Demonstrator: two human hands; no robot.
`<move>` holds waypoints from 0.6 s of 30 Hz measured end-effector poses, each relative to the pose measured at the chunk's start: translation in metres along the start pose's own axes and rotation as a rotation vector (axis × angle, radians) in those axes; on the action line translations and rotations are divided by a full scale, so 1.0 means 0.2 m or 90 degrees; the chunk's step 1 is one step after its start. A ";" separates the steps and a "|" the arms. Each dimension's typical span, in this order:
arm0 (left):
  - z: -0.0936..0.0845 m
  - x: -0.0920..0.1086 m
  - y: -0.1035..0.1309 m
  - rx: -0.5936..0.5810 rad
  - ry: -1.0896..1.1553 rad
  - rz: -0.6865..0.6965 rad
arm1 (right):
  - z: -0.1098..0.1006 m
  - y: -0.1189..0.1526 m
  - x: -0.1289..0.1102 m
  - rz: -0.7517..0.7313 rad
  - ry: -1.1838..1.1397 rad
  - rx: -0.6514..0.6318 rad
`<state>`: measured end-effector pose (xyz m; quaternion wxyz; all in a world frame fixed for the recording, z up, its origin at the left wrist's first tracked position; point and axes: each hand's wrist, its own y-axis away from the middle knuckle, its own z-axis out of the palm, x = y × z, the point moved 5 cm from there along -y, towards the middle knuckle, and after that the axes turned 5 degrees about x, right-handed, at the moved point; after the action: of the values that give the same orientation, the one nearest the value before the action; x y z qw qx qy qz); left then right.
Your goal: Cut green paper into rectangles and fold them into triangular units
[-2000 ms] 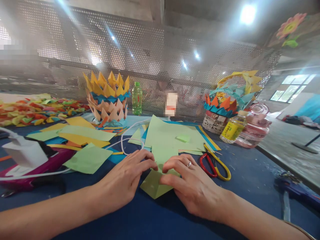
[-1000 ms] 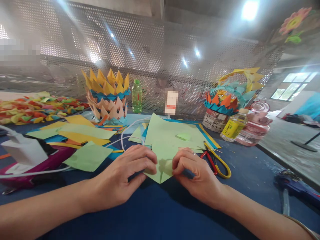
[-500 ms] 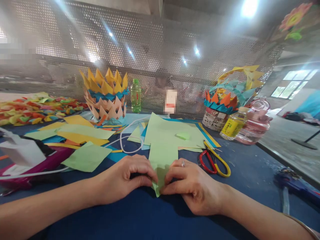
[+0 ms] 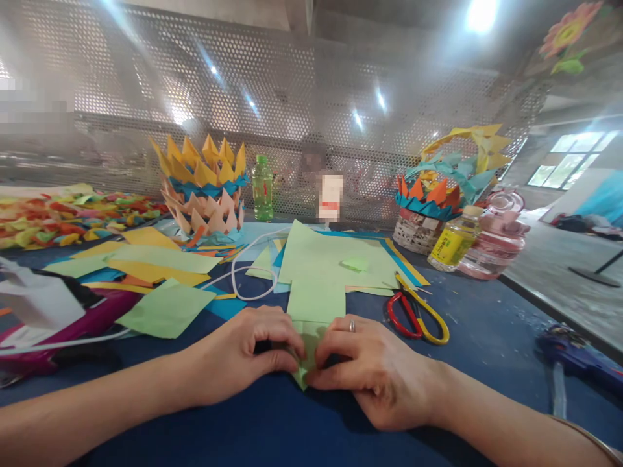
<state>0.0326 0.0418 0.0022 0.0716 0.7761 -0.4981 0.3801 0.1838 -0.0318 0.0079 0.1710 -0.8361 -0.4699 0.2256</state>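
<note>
A light green paper strip (image 4: 316, 299) runs toward me over the dark blue table, its near end folded to a point. My left hand (image 4: 260, 353) pinches the folded end from the left, thumb and fingers closed on it. From the other side my right hand (image 4: 365, 363), with a ring on one finger, presses and pinches the same end. The fingertips hide part of the folds. Beyond the strip lies a stack of green paper sheets (image 4: 311, 256) with blue and yellow edges under it, and a small folded green piece (image 4: 355, 264) on top.
Scissors (image 4: 418, 310) with red and yellow handles lie right of the strip. A glue gun (image 4: 579, 360) is at the far right. Paper crowns (image 4: 202, 188), bottles (image 4: 455, 240) and a paper basket (image 4: 418, 230) stand behind. Cut sheets, a white cable (image 4: 236, 269) and a charger (image 4: 39, 298) fill the left.
Both hands keep hold of the strip's near end. That end has shifted slightly toward me, and a crease now shows across the strip just above my fingers.
</note>
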 end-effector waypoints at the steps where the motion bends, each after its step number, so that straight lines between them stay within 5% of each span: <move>1: 0.00 -0.02 0.00 0.016 -0.002 -0.041 | 0.00 0.00 0.00 -0.005 0.004 -0.004; 4: 0.00 -0.05 0.01 0.034 -0.015 -0.121 | 0.00 0.00 -0.01 -0.015 0.010 -0.008; 8: 0.01 -0.04 0.03 0.065 -0.078 -0.102 | 0.00 0.00 -0.01 -0.017 0.006 -0.004; 15: 0.03 0.08 0.07 0.107 -0.307 0.175 | 0.01 -0.01 0.00 0.001 -0.006 0.003; 18: 0.04 0.15 0.12 0.123 -0.346 0.229 | 0.01 0.00 -0.01 -0.003 -0.013 0.015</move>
<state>0.0244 0.0042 0.0103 -0.2058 0.7521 -0.5894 0.2113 0.1814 -0.0323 0.0065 0.1766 -0.8306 -0.4710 0.2389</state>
